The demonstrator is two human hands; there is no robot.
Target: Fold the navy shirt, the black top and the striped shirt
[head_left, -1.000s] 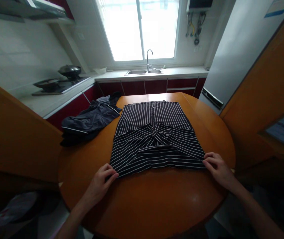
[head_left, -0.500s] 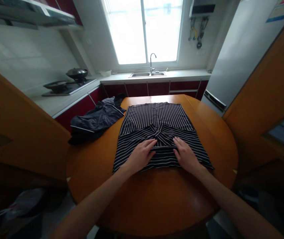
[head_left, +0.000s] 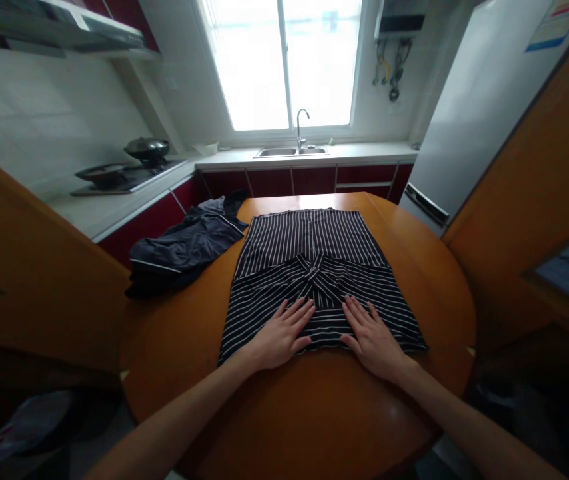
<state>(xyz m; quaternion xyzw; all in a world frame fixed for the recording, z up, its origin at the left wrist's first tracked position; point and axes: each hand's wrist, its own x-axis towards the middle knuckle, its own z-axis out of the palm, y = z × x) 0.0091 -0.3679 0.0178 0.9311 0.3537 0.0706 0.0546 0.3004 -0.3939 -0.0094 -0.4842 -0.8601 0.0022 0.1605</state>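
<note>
A black garment with white stripes (head_left: 264, 293) lies spread on the wooden table in front of me. Its far part has lengthwise stripes, its near part crosswise ones, with a twisted knot of cloth in the middle. My left hand (head_left: 283, 335) rests flat on the near part, left of centre, fingers stretched out. On the other side of the middle, my right hand (head_left: 372, 335) lies flat on the cloth too, fingers spread. Neither hand grips the fabric. What kind of garment it is, I cannot tell for sure.
The round wooden table (head_left: 284, 420) carries a heap of dark clothes (head_left: 187, 243) at its left edge. Beyond it stand the counter with a sink (head_left: 277, 152), a stove with pans (head_left: 147, 148) on the left, and a fridge (head_left: 469, 120) on the right.
Both hands have slid toward me over the striped cloth, and their fingers have flattened and spread. The view has shifted slightly.
</note>
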